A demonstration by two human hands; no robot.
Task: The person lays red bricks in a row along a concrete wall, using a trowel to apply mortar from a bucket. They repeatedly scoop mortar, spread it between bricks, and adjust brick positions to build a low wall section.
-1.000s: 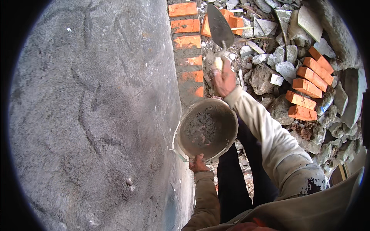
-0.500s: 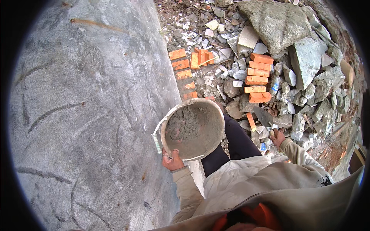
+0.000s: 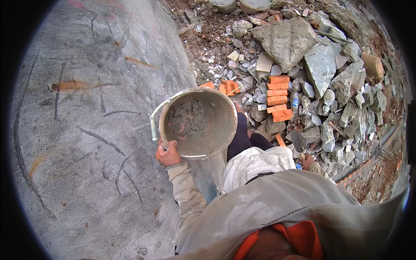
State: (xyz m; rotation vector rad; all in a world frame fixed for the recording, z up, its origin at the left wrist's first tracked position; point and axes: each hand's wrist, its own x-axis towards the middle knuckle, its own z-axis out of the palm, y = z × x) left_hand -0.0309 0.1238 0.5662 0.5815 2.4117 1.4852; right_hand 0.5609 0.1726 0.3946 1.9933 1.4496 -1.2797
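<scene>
My left hand (image 3: 170, 154) is closed on the near left rim of a round, mortar-smeared bucket (image 3: 222, 130). The bucket is tilted so its mouth faces up at me, and grey wet mortar (image 3: 188, 119) lies inside. Its wire handle with a pale grip (image 3: 154, 130) hangs over the left side. Low on my right, my right hand (image 3: 308, 162) is wrapped round the handle of a trowel (image 3: 297, 141), its grey blade pointing away from me over the rubble. A single orange brick (image 3: 280, 139) lies just left of the blade.
A large grey concrete surface (image 3: 78, 173) fills the left. Orange bricks (image 3: 277, 99) stand in a row amid broken stone, with more bricks (image 3: 229, 88) beyond the bucket. A plastic bottle (image 3: 295, 100), big stone slabs (image 3: 286, 43) and two mortar-filled containers (image 3: 255, 5) lie farther off.
The view has shifted. My left hand and the bucket have moved left and up in the picture, and the bucket now covers most of the mortared brick row. My right hand still holds the trowel.
</scene>
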